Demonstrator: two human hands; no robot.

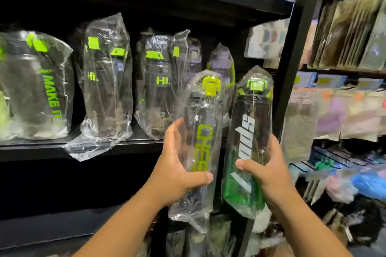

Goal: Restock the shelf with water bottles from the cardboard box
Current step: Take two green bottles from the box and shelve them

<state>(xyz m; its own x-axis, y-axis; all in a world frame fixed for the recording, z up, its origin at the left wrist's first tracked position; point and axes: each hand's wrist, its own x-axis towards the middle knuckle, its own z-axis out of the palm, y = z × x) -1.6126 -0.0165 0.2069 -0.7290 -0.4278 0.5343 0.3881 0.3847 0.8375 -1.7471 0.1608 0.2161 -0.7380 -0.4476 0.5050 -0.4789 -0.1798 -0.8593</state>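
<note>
Clear bottle bore yellow-green lettering and a lime clasp, dark bottle white lettering over a green base, and shelved bottles lime print against the black shelf.

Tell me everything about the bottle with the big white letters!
The white-lettered bottle is dark and see-through, turning green near its bottom, with a lime-green clip lid. A crinkly clear plastic bag wraps it whole. The right hand grips its lower half, holding it nearly upright in the air in front of the shelf.
</note>
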